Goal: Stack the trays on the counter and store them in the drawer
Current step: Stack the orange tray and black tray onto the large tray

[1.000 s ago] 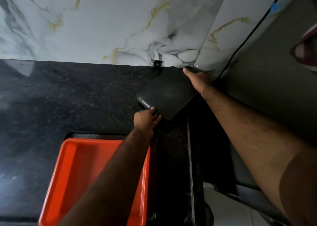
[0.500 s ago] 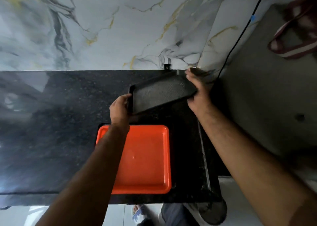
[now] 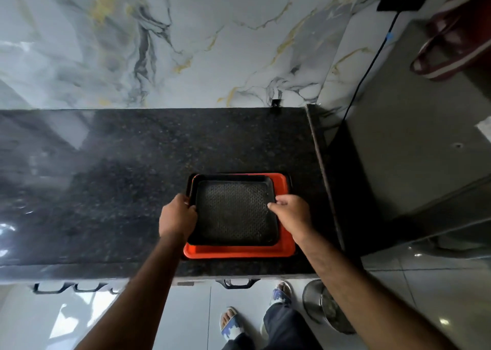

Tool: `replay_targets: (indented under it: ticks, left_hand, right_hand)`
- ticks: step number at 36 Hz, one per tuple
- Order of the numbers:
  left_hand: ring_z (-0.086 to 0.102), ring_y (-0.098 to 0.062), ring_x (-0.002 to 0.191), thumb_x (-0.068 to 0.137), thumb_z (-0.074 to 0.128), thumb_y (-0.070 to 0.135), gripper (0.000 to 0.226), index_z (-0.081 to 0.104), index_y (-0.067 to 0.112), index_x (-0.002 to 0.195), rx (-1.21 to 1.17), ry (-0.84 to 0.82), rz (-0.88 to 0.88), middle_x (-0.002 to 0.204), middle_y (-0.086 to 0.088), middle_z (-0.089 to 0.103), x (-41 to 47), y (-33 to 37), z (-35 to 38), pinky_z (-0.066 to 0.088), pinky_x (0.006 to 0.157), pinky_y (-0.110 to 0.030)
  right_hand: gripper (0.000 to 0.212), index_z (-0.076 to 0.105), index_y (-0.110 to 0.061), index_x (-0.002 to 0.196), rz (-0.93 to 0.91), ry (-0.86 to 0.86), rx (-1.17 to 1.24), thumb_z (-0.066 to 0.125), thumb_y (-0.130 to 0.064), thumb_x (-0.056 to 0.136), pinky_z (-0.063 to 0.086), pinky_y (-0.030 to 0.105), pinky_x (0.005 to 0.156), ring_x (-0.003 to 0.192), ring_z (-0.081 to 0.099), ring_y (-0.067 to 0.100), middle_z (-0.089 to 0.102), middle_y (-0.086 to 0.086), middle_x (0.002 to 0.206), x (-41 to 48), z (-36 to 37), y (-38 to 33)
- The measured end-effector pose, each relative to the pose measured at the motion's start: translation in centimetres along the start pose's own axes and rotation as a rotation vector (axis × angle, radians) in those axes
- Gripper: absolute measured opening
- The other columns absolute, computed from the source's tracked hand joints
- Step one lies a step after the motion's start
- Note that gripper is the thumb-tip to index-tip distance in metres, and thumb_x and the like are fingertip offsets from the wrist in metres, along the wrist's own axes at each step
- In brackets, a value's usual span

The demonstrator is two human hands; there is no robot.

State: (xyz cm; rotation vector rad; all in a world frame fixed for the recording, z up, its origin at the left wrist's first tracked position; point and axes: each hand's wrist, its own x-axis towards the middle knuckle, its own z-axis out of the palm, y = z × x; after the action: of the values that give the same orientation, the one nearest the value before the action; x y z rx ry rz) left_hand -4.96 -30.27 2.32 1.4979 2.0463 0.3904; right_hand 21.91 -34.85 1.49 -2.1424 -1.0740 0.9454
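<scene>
A black tray [image 3: 233, 211] with a dotted bottom lies inside the orange tray [image 3: 239, 251], near the front right of the black granite counter [image 3: 106, 190]. A dark rim shows around the orange tray's far edge, perhaps another tray beneath. My left hand [image 3: 176, 218] grips the black tray's left rim. My right hand [image 3: 291, 212] holds its right rim, fingers over the edge. Drawer handles [image 3: 237, 283] show below the counter's front edge.
A marble wall rises behind the counter. To the right stands a grey appliance [image 3: 411, 150] with a black cable [image 3: 372, 62] running along it. A round metal bin [image 3: 326, 307] sits on the floor beside my feet. More handles [image 3: 69, 287] hang at lower left.
Both hands carried the black tray from the counter's back right corner toward me and set it down into the orange tray. The view has pulled back and up.
</scene>
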Motion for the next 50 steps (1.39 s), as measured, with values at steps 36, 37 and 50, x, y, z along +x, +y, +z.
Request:
replay_targets:
  ticks: [36,37,50]
  left_hand:
    - [0.037,-0.038,0.138,0.089,0.058,0.033,0.054,0.050,-0.003,0.129,0.126,-0.014,0.278,0.146,-0.027,0.043,-7.1,-1.1,4.7,0.034,0.113,-0.043]
    - [0.028,-0.035,0.145,0.092,0.057,0.036,0.062,0.042,-0.002,0.139,0.087,0.071,0.327,0.153,-0.024,0.034,-8.1,-2.0,4.7,0.027,0.118,-0.042]
    - [-0.002,-0.033,0.151,0.092,0.018,0.069,0.095,0.008,-0.003,0.153,0.459,-0.003,0.292,0.163,-0.022,0.003,-16.5,-13.1,9.8,0.006,0.123,-0.047]
  right_hand:
    - [0.067,0.054,-0.004,0.139,-0.576,0.191,-0.558,0.046,-0.056,0.097,0.028,0.048,0.123,0.153,0.026,0.032,0.044,0.011,0.156,-8.4,2.4,5.5]
    - [0.068,0.050,-0.004,0.143,-0.581,0.238,-0.535,0.048,-0.055,0.098,0.028,0.048,0.123,0.153,0.025,0.031,0.041,0.012,0.158,-9.1,1.8,6.6]
    - [0.107,0.020,0.002,0.156,-0.473,-0.049,-0.962,0.029,-0.079,0.086,0.024,0.052,0.124,0.155,0.011,0.039,0.012,0.026,0.165,-12.8,-2.1,20.1]
